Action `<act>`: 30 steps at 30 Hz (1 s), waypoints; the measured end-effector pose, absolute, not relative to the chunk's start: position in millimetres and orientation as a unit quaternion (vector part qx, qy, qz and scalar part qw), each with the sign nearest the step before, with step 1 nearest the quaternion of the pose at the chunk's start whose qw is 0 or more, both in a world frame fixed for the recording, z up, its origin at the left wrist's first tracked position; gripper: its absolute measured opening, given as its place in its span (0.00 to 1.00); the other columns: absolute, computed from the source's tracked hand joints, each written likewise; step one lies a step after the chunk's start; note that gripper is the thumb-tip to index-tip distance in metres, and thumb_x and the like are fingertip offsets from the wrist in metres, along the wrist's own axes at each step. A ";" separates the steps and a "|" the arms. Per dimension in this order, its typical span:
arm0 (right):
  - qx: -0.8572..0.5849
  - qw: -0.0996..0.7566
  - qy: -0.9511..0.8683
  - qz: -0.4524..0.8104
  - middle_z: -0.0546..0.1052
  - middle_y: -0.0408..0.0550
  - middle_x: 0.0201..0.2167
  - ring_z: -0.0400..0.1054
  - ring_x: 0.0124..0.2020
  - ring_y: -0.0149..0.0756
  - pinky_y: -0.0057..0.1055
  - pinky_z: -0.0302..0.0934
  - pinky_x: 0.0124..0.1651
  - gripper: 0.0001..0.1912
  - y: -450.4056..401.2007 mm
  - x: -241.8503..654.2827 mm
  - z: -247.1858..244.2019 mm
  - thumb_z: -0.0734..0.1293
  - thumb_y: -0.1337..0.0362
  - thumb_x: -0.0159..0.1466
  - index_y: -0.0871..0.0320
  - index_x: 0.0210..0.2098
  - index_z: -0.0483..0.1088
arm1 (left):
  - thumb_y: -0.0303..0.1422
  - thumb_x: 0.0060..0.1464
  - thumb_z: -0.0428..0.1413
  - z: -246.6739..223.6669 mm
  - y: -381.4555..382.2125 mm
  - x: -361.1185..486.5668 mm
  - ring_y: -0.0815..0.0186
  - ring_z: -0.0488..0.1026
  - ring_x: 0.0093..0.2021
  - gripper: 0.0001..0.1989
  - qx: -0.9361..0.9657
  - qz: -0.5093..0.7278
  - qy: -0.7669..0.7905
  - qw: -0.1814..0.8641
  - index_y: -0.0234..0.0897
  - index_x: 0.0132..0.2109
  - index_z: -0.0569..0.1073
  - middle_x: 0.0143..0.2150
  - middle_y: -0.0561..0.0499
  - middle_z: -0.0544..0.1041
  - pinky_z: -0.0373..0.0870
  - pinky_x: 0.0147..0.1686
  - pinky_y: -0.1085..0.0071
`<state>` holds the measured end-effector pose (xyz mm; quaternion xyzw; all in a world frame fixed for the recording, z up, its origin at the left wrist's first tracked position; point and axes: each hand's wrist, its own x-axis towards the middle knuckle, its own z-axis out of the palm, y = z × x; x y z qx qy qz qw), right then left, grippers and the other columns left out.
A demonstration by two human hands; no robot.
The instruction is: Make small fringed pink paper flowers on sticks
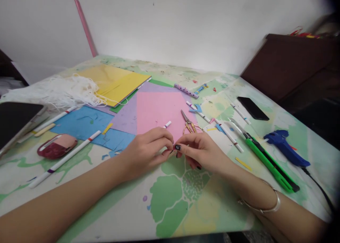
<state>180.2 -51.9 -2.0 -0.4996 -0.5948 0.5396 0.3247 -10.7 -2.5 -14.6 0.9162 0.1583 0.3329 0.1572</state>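
My left hand (148,147) and my right hand (198,149) meet at the near edge of a pink sheet (159,108). Both pinch with fingertips touching, on something tiny, perhaps a reddish-pink bit, that the fingers mostly hide. The end of a white marker (167,124) shows just beyond my left fingers; I cannot tell whether it is held or lies on the sheet. Gold-handled scissors (188,120) lie open just past my right hand, their handles partly covered by it. Under the pink sheet is a purple sheet (124,115).
A green box cutter (271,161), blue glue gun (288,147) and black phone (253,107) lie at right. White string (66,89), yellow sheets (117,80), blue sheets (85,124) and a maroon case (57,146) are left. Several white markers and paper scraps are scattered around.
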 end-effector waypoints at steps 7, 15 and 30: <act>-0.491 0.331 -0.535 0.602 0.72 0.41 0.21 0.59 0.11 0.19 0.18 0.51 0.11 0.08 -54.9 178.8 -4.5 0.67 0.61 0.58 0.61 0.32 0.72 | 0.23 0.55 0.51 -13.9 -5.7 -11.7 0.66 0.69 0.35 0.04 0.931 0.340 0.113 0.075 0.35 0.36 0.69 0.36 0.46 0.74 0.67 0.33 0.71; -0.474 0.315 -0.510 0.645 0.72 0.41 0.21 0.62 0.12 0.21 0.19 0.52 0.13 0.08 -51.7 180.0 -2.7 0.67 0.62 0.58 0.62 0.28 0.70 | 0.21 0.53 0.53 -13.2 -5.8 -14.1 0.64 0.69 0.35 0.05 0.936 0.347 0.052 0.000 0.29 0.39 0.68 0.37 0.43 0.74 0.68 0.30 0.69; -0.500 0.395 -0.542 0.548 0.71 0.40 0.19 0.60 0.12 0.21 0.19 0.52 0.13 0.07 -56.7 178.1 -4.9 0.65 0.62 0.59 0.62 0.30 0.69 | 0.22 0.52 0.54 -11.9 -9.6 -15.3 0.67 0.69 0.35 0.06 0.929 0.360 0.086 0.012 0.34 0.37 0.67 0.37 0.46 0.73 0.69 0.33 0.70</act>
